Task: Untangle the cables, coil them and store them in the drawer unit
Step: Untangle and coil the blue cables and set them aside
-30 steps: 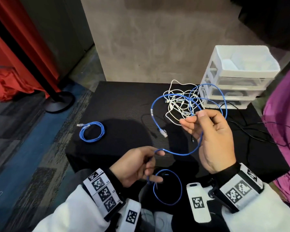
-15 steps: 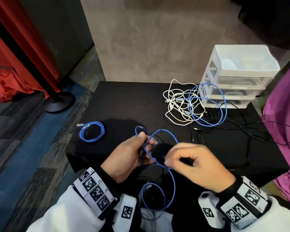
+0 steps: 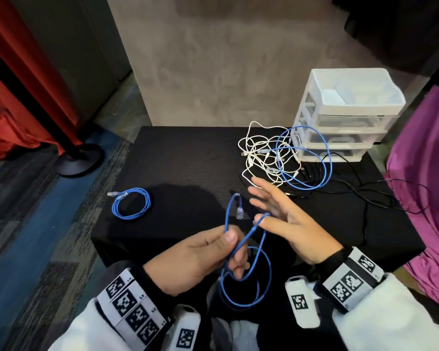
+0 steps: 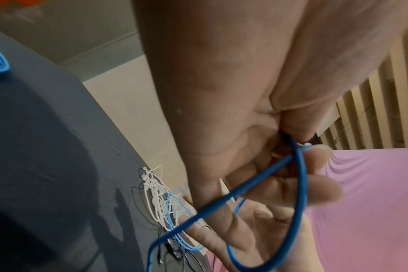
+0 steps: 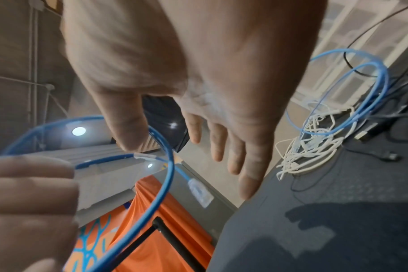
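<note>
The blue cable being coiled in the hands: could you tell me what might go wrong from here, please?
1. The left hand pinches the blue cable while the right hand is open, with only a fingertip hooking a loop; that loop may slip and the coil spring apart.
2. The free connector end dangles above and could snag the loops.
3. The tangled pile lies just beyond the right hand; reaching out could catch it.

- Black table beyond both hands.
- Coiled blue cable left of the left hand.
- Tangled cables, seemingly touching the drawer unit, beyond the right hand.
</note>
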Available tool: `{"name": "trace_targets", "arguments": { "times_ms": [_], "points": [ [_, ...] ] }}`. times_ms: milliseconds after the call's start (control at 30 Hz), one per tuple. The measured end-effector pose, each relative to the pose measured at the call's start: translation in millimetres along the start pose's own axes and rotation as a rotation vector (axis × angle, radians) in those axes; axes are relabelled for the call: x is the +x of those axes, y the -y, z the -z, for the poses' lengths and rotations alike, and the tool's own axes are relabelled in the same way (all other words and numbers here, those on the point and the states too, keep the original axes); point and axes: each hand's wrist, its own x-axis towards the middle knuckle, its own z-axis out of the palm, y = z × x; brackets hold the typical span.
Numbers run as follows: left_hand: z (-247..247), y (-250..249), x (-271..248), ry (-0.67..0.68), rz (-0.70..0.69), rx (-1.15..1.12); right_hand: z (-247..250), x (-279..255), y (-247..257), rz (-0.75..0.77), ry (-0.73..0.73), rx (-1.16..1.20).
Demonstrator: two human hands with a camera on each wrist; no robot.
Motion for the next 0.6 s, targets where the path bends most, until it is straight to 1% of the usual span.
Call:
{"name": "trace_targets", "arguments": {
  "times_ms": [67,100,200,267,300,333,400,467,533,600],
  "points": [
    [-1,0,0,0.017,0.004,0.016,-4,1,1,-0.004,0.045,0.079],
    [0,1,1,0.009,0.014,0.007,-6,2,3,0.001,0.046,0.08],
    [7,3,1,-0.037,0.045,-0.011,-10,5,3,0.047,-0.052,-0.011],
    [11,3,-1,-0.028,0.05,-0.012,-7,5,0,0.061,-0.105,-0.09],
    [11,3,-3,-0.012,0.057,-0.017,-6,5,-2,0.046,-0.089,-0.114],
    [11,2,-3,0.006,0.07,-0.025,-6,4,-3,0.02,-0.043,-0.103],
    [9,2,-4,0.038,0.092,-0.028,-9,5,-6,-0.04,0.077,-0.015],
    [10,3,-3,0.037,0.101,-0.021,-13,6,-6,-0.064,0.111,0.026],
    [14,3,-2,0.002,0.102,-0.049,-16,9,-6,-0.046,0.067,0.02],
    [19,2,-2,-0.021,0.103,-0.095,-17,12,-6,-0.013,-0.008,0.003]
  ]
}}
